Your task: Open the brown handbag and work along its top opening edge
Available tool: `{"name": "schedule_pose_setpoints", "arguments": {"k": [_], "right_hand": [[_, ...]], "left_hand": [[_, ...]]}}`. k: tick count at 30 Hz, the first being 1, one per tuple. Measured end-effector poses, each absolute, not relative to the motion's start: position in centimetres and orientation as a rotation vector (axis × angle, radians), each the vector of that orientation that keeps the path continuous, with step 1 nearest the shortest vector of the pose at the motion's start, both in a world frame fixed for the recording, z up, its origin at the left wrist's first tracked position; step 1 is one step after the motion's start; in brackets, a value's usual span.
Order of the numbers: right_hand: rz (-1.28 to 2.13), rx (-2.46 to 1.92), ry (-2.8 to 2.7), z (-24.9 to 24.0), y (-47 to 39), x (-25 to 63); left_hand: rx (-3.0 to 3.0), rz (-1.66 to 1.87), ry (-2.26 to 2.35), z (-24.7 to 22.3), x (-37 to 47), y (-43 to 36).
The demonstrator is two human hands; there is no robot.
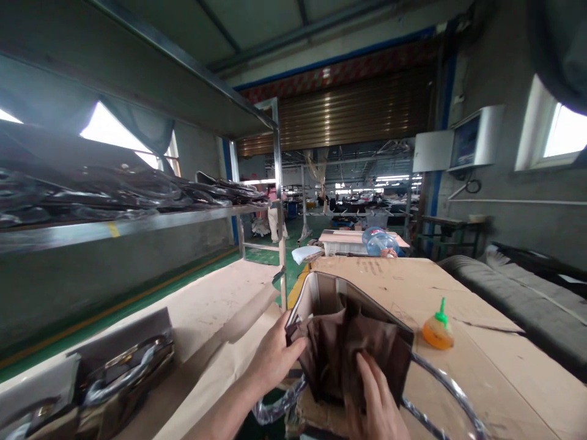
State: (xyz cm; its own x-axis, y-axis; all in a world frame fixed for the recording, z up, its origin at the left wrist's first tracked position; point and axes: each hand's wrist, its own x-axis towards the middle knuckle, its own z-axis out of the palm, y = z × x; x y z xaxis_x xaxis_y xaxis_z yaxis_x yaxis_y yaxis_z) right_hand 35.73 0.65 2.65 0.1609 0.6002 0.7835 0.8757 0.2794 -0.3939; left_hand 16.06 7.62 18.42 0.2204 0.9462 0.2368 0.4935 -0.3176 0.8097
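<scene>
A brown handbag stands with its mouth toward me at the near edge of the cardboard-covered table, its crumpled dark lining showing. My left hand grips the bag's left rim, thumb inside and fingers outside. Against the lining lies my right hand, fingers stretched out; its thumb is hard to make out. Plastic-wrapped handles loop out on both sides of the bag. To its right on the table is a squat bottle of orange liquid with a green nozzle.
At lower left, bags with wrapped handles lie on a paper-covered shelf. Above it, a metal rack shelf carries plastic-wrapped dark pieces. Grey rolled material lies right of the table. A blue water jug sits beyond it.
</scene>
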Motion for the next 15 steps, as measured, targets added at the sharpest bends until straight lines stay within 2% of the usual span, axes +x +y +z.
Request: {"name": "schedule_pose_setpoints", "arguments": {"k": [8,15], "right_hand": [[-0.052,-1.601,-1.766,7.9,8.2,35.6],[0.097,-1.483,-1.978,8.3,12.5,33.9]], "left_hand": [[1.914,1.026,1.202,18.6,16.0,7.1],[1.929,1.001,1.150,18.9,15.9,7.1]]}}
